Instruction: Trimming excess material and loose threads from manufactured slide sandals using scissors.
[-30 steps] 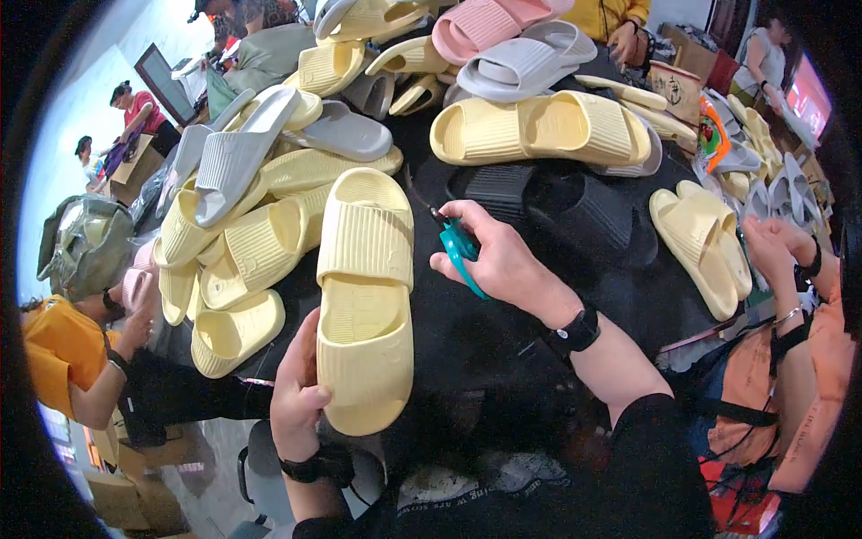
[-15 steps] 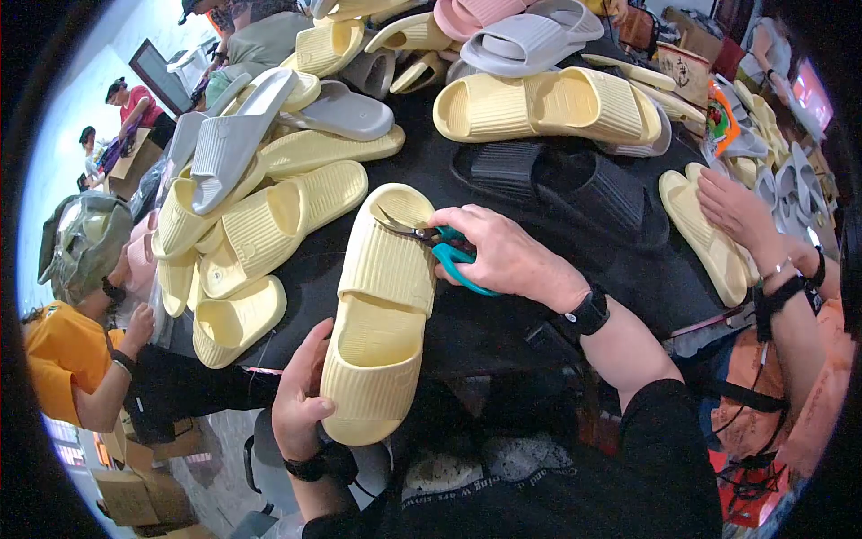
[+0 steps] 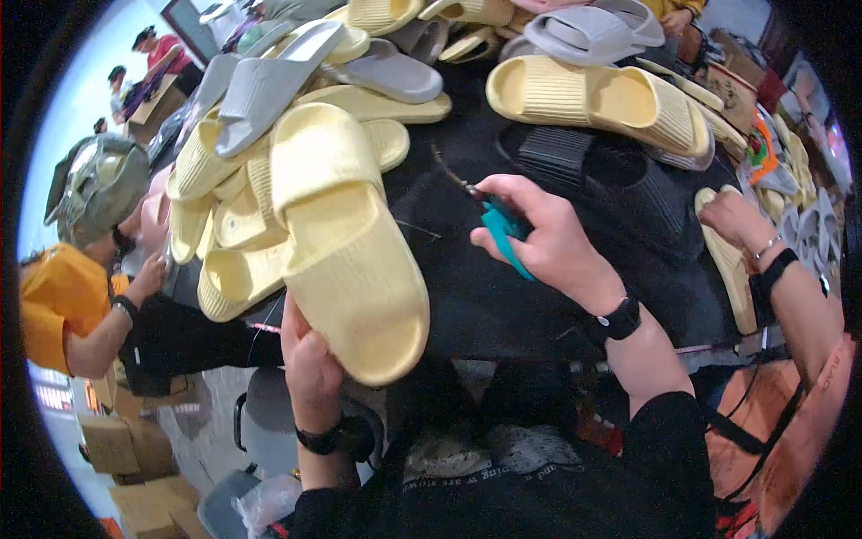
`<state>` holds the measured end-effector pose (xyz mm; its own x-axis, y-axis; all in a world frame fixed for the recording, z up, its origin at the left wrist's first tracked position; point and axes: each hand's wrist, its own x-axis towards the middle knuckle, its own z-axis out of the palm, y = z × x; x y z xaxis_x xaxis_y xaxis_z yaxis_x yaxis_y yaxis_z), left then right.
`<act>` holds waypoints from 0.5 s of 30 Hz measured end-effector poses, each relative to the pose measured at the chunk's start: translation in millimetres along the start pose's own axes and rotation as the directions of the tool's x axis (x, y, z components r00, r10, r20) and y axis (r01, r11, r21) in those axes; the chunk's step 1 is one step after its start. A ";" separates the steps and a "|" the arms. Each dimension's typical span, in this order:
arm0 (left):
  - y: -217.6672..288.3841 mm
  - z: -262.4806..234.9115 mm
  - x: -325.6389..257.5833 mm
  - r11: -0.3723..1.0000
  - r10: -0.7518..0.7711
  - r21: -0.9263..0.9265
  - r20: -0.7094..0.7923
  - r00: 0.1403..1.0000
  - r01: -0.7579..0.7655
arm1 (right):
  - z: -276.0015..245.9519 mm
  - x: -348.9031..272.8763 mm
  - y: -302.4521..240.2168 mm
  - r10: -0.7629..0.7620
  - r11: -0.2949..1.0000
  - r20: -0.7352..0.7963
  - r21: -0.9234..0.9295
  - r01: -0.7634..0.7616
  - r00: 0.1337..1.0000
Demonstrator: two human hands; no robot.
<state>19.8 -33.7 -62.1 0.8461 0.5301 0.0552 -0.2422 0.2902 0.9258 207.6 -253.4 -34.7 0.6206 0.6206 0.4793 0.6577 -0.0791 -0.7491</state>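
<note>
My left hand (image 3: 311, 364) grips a nested pair of pale yellow ribbed slippers (image 3: 364, 278) by the near end, fingers partly hidden behind it. The pair is lifted and tilted over a heap of yellow slippers (image 3: 242, 274). My right hand (image 3: 566, 238) is closed around scissors with teal handles (image 3: 505, 235). Their dark blades point away from me over the black tabletop (image 3: 449, 301), apart from the slippers. A black pair of slippers (image 3: 611, 175) lies beyond my right hand.
Grey slippers (image 3: 278, 81) top the left pile; another yellow pair (image 3: 597, 101) lies at the back. At right a co-worker's hand (image 3: 741, 220) rests on a yellow slipper (image 3: 725, 269). A person in an orange-yellow sleeve (image 3: 67, 305) works at left. Cardboard boxes (image 3: 135, 449) stand on the floor.
The slipper pair has moved up and left, turning over the heap. My right hand has drawn the scissors away from it, to the right. The view has shifted slightly.
</note>
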 end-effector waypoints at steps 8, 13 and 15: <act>26.8 47.4 8.8 0.985 0.166 -0.034 -0.047 0.985 -0.168 | 7.2 -2.8 -3.2 -0.168 0.984 0.080 0.071 0.163 0.983; 24.6 59.9 11.6 0.981 0.143 -0.123 -0.081 0.986 -0.152 | 5.2 -0.5 -7.3 -0.385 0.896 0.037 -0.224 0.383 0.922; 24.7 59.5 13.1 0.987 0.129 -0.086 -0.045 0.991 -0.133 | 3.9 -1.4 -4.9 -0.387 0.885 0.038 -0.265 0.383 0.921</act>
<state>53.2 -66.9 -16.3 0.7855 0.5985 0.1574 -0.3923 0.2848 0.8746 201.8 -250.9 -33.5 0.3008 0.6319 0.7143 0.9327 -0.0388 -0.3584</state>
